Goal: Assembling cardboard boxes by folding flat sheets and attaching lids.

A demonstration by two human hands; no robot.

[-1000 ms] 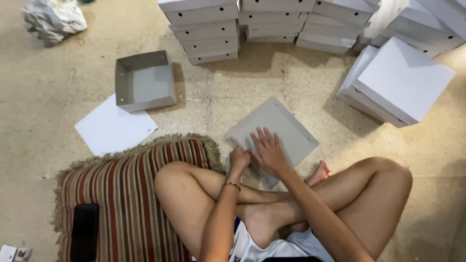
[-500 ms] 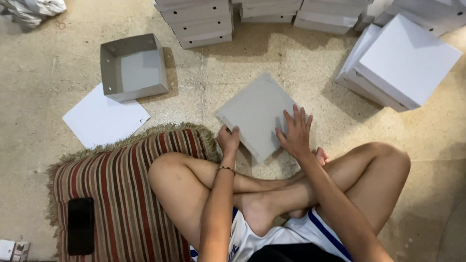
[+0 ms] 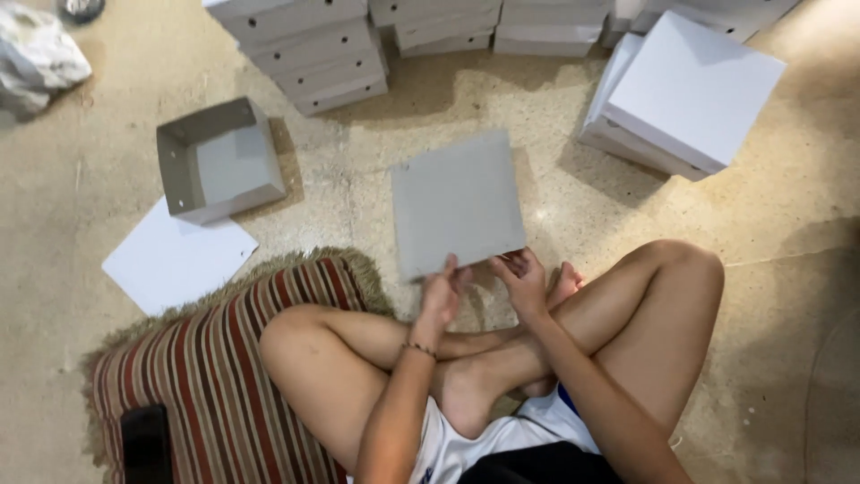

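**Grey cardboard sheet held by its near edge**

Both hands grasp the flat grey cardboard sheet (image 3: 457, 202): left hand (image 3: 442, 296) pinches its near left corner, right hand (image 3: 521, 280) its near edge. The sheet lies over the speckled floor (image 3: 806, 224), ahead of the crossed legs, right of an open grey box (image 3: 218, 161).
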